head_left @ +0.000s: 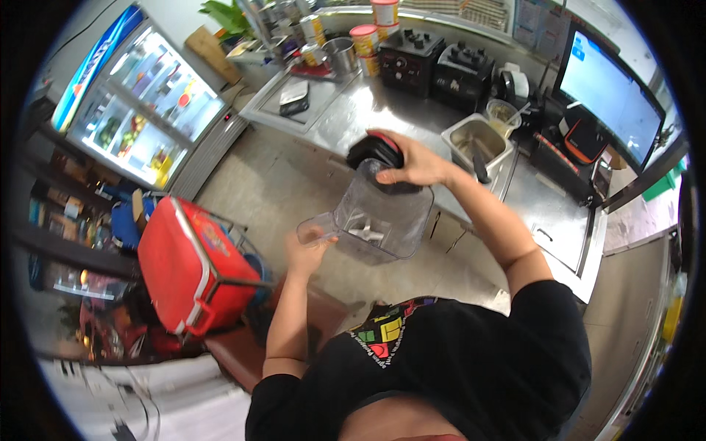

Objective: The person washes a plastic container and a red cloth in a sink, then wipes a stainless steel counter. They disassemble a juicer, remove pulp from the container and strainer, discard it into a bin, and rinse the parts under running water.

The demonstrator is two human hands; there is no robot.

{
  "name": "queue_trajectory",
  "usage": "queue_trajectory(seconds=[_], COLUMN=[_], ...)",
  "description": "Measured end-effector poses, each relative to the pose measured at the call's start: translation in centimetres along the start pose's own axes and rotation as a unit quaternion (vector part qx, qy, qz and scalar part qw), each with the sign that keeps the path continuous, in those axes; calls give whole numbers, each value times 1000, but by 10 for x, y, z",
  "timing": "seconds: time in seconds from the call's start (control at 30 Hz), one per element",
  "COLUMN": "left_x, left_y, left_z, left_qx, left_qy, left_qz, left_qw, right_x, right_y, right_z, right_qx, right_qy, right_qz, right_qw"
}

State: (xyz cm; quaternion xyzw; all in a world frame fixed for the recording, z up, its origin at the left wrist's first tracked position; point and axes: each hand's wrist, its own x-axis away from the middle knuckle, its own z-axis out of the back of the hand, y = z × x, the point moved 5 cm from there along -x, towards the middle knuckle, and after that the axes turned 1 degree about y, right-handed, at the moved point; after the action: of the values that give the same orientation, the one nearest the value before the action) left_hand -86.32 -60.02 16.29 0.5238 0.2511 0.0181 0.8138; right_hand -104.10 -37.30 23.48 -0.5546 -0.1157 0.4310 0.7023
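A clear plastic blender jar (408,226) is held in the air before me, its open mouth towards me and a metal blade showing at the bottom. My left hand (309,251) grips the jar by its side handle. Above the jar's far side, my right hand (413,160) holds a black blender lid (367,151) with a red part under my fingers. The lid is off the mouth; whether it touches the jar's wall I cannot tell. No contents are visible in the jar.
Beyond is a steel counter (353,118) with two black blender bases (411,63), a steel pan (477,138) with a dark-handled utensil, and a monitor (609,93). A red cooler box (193,270) stands at left, in front of a lit glass-door fridge (149,105).
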Motion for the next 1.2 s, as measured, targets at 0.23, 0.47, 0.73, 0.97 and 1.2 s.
queue_trajectory(seconds=[0.23, 0.47, 0.73, 0.97, 1.2], left_x=[-175, -353, -486, -498, -473], left_y=[-9, 40, 88, 141, 134], left_z=[-7, -135, -356, -502, -565], left_qx=[88, 275, 481, 559, 394], left_qy=[17, -166, -188, -237, -101], left_qz=[100, 7, 100, -63, -236], left_qw=[991, 947, 850, 792, 882], right_x=[16, 0, -13, 32, 90], right_y=[157, 248, 249, 196, 180], right_z=[24, 3, 38, 16, -81], right_qx=[163, 462, 381, 154, 111], right_qy=[139, 84, 151, 366, 510], right_qz=[-236, -236, -289, -403, -550], right_qw=[948, 850, 865, 824, 652])
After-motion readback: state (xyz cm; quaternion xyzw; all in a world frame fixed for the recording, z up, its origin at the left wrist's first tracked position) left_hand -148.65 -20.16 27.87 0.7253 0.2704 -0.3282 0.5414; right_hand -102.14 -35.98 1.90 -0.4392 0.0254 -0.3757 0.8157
